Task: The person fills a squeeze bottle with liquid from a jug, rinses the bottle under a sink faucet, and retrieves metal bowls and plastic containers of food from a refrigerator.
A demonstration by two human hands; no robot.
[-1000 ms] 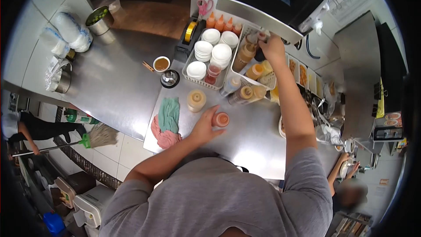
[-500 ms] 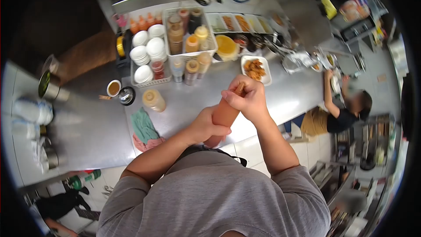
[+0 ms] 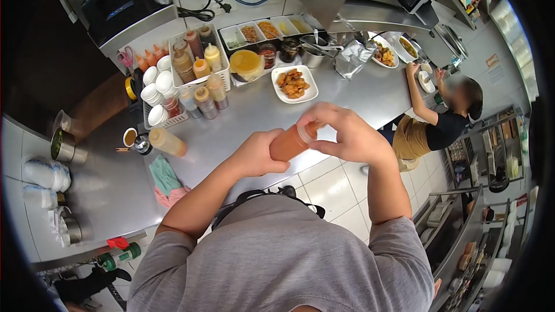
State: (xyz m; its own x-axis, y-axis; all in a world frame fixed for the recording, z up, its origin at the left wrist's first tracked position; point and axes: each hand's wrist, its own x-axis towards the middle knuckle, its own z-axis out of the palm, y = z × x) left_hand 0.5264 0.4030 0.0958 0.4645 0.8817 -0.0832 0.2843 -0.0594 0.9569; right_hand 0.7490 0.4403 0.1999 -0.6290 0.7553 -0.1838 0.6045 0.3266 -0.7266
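My left hand (image 3: 258,153) is wrapped round the body of a squeeze bottle (image 3: 287,145) filled with orange sauce, held tilted above the counter's front edge. At the bottle's top end, the thumb and fingers of my right hand (image 3: 347,136) curl round its cap (image 3: 312,131). The fingers partly hide the cap, and I cannot tell whether it is still seated on the neck. Beyond my hands sits a square white dish (image 3: 313,93) with glazed fried pieces (image 3: 293,82).
On the steel counter (image 3: 231,130) stand a pale sauce bottle (image 3: 168,141), folded cloths (image 3: 166,177), a white basket of sauce bottles (image 3: 226,75), stacked white cups (image 3: 166,82) and a yellow-filled tub (image 3: 247,65). A co-worker (image 3: 442,121) stands at the right, hands near a small dish.
The view has shifted, so the counter items appear further left. My right fingers have loosened from a tight grip at the bottle's top and now curl round the cap. The bottle is tilted more sideways.
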